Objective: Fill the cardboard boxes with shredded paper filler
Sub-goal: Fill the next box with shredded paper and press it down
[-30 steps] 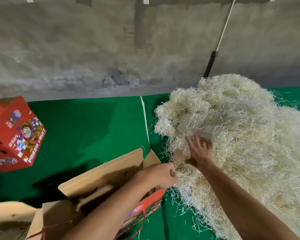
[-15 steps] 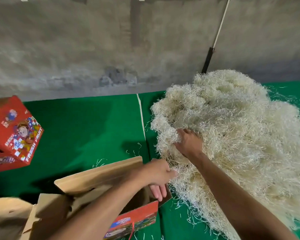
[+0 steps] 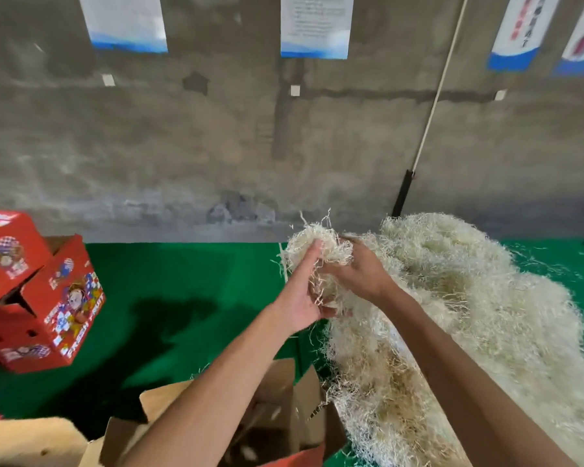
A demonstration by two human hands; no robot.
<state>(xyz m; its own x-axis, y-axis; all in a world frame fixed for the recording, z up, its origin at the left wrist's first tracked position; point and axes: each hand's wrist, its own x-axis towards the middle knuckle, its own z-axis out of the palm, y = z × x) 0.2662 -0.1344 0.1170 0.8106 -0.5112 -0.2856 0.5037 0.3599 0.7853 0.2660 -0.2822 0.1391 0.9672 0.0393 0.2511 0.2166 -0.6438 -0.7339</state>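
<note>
green mat bare mid-left | both hands cupping filler clump | open box below

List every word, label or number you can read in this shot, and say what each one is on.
"FRESH FRUIT": likely reading of the white letters along the lower edge of the red printed box; blurred, so not certain.
Other print on the stacked red boxes: too blurred to read.
White and blue wall posters: text too small to read.
Posters at upper right: red characters, blurred, unreadable.
Open cardboard box: no legible text.
</note>
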